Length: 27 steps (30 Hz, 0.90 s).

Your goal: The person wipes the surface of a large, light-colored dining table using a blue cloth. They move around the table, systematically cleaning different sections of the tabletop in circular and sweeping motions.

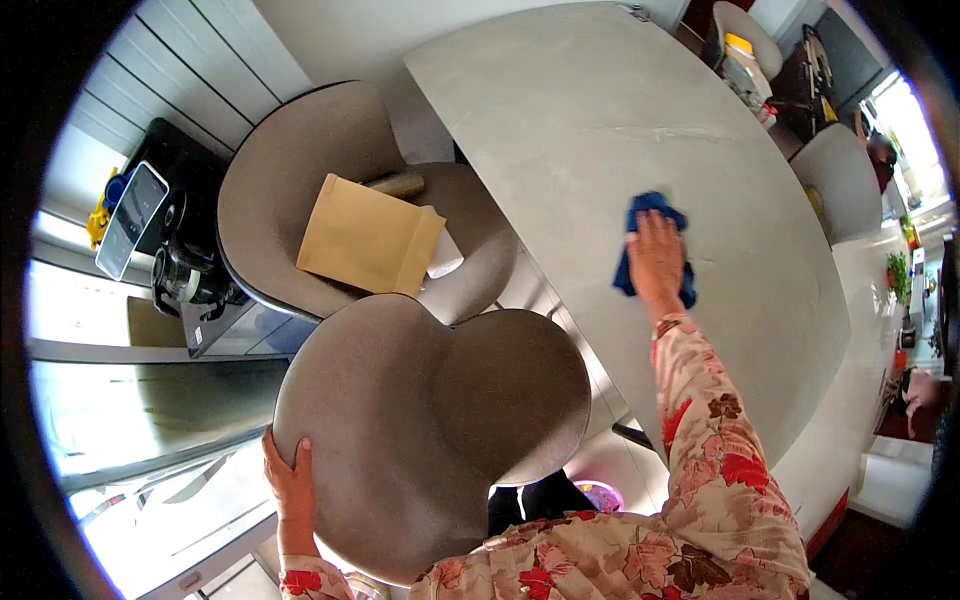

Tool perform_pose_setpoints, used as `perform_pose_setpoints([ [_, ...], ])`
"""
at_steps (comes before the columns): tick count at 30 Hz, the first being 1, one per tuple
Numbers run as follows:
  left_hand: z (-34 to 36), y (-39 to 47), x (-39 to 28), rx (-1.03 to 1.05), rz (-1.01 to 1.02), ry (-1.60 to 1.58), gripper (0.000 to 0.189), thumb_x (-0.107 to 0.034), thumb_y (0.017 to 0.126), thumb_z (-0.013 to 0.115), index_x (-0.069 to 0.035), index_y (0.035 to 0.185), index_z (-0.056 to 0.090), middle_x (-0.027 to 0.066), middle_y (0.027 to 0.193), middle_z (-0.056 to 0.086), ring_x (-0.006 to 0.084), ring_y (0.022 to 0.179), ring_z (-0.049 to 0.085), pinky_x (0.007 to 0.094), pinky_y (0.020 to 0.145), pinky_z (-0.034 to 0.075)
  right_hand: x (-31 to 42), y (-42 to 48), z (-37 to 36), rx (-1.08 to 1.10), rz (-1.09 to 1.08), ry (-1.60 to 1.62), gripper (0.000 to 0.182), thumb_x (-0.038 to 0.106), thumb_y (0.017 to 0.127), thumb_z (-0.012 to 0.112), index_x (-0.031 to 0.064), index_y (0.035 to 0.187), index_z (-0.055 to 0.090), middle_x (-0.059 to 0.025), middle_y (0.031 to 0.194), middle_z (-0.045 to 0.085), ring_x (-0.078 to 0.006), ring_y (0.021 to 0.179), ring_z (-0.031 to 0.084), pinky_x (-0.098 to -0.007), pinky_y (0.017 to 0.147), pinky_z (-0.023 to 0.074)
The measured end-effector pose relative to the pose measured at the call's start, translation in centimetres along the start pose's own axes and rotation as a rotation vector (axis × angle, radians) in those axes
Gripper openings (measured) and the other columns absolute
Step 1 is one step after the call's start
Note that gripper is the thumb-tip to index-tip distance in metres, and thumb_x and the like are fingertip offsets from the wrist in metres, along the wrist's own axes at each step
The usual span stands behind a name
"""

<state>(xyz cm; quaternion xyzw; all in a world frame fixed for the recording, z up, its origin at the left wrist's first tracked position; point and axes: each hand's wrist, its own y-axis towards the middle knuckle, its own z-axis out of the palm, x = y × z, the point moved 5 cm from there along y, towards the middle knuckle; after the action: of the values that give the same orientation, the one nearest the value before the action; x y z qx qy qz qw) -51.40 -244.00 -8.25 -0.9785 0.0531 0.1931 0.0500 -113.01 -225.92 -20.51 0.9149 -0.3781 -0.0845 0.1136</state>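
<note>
My right hand lies flat on a dark blue cloth, pressing it against the pale grey table top. Parts of the cloth stick out on both sides of the hand. On the left, my left hand grips the back edge of a taupe upholstered chair, with the thumb on the near face and the other fingers mostly hidden. The chair's seat faces the table's edge.
A second taupe chair holds a brown paper envelope and a white item. Left of it stand a coffee maker and a phone. A pink bin sits under the table. Other chairs and people appear at far right.
</note>
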Motion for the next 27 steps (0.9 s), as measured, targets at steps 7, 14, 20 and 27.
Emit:
perform_pose_setpoints([
  [7, 0.0, 3.5, -2.1, 0.157, -0.053, 0.010, 0.058, -0.029, 0.075, 0.078, 0.001, 0.119, 0.054, 0.0258, 0.105, 0.066, 0.0434, 0.099, 0.063, 0.0465, 0.086, 0.050, 5.2, -8.6, -5.9, 0.223, -0.509, 0.342, 0.050, 0.029, 0.091, 0.060, 0.0130, 0.137, 0.053, -0.0084, 0.149, 0.043, -0.0322, 0.140, 0.036, -0.0494, 0.115, 0.0286],
  [14, 0.8, 3.7, -1.9, 0.137, -0.060, 0.047, 0.063, -0.027, 0.073, 0.081, 0.001, 0.123, 0.053, 0.0253, 0.107, 0.066, 0.0424, 0.096, 0.065, 0.0455, 0.085, 0.052, 11.0, -2.1, -4.9, 0.081, -0.640, 0.373, 0.045, 0.027, 0.093, 0.059, 0.0124, 0.135, 0.054, -0.0083, 0.145, 0.046, -0.0322, 0.137, 0.040, -0.0479, 0.113, 0.0317],
  [20, 0.5, 3.4, -1.5, 0.145, -0.086, -0.046, 0.063, -0.025, 0.074, 0.082, 0.001, 0.124, 0.053, 0.0257, 0.106, 0.066, 0.0416, 0.094, 0.067, 0.0449, 0.084, 0.053, 23.5, 14.7, 2.0, -0.186, -0.600, 0.413, 0.041, 0.036, 0.099, 0.049, 0.0141, 0.134, 0.055, -0.0075, 0.142, 0.051, -0.0312, 0.134, 0.044, -0.0473, 0.111, 0.0342],
  [27, 1.1, 3.7, -2.0, 0.120, -0.124, -0.011, 0.061, -0.023, 0.074, 0.081, 0.001, 0.122, 0.053, 0.0259, 0.104, 0.066, 0.0422, 0.095, 0.066, 0.0452, 0.085, 0.052, 25.8, 19.6, 3.9, -0.187, -0.544, 0.401, 0.044, 0.039, 0.099, 0.048, 0.0132, 0.134, 0.054, -0.0079, 0.143, 0.050, -0.0323, 0.134, 0.044, -0.0498, 0.111, 0.0334],
])
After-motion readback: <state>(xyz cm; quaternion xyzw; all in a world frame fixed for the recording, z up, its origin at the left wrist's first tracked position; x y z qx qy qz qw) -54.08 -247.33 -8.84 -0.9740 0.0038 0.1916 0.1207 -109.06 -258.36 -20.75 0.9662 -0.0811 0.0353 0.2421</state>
